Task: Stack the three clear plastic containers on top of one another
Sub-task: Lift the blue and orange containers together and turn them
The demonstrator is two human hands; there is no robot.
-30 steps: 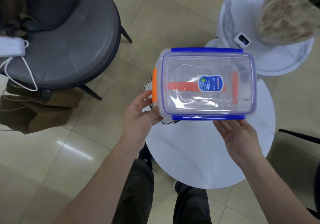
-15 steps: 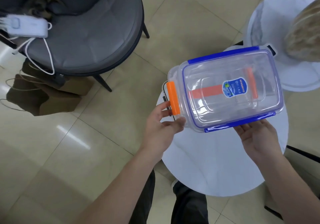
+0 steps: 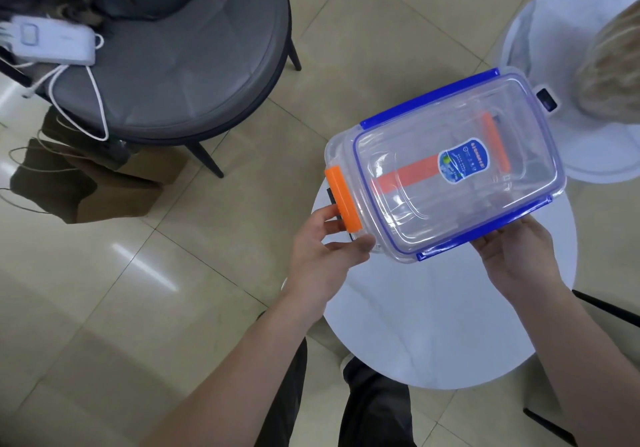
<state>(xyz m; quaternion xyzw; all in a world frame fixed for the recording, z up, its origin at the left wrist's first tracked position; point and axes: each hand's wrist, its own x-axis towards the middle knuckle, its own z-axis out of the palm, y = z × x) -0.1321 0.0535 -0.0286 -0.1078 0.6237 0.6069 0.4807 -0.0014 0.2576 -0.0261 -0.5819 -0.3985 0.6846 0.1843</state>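
Note:
A clear plastic container (image 3: pixel 408 211) with blue side clips, an orange end clip and a blue label is held tilted above the round white table (image 3: pixel 433 325). My left hand (image 3: pixel 325 256) grips its near-left corner under the orange clip. My right hand (image 3: pixel 512 256) supports its near-right long edge from below, fingers under the blue clip. An orange band shows through the clear lid; I cannot tell whether other containers sit inside or under it.
A grey cushioned chair (image 3: pixel 180 65) stands at the upper left with a white corded device (image 3: pixel 52 43) on it. A brown paper bag (image 3: pixel 86 183) sits on the tiled floor. A second white round table (image 3: pixel 554 48) is at the upper right, with a small white gadget (image 3: pixel 547 102) and a blurred pale object (image 3: pixel 616 65).
The container has turned counter-clockwise and tilted, its right end rising, while both hands kept hold. The view has shifted so the chair shows more.

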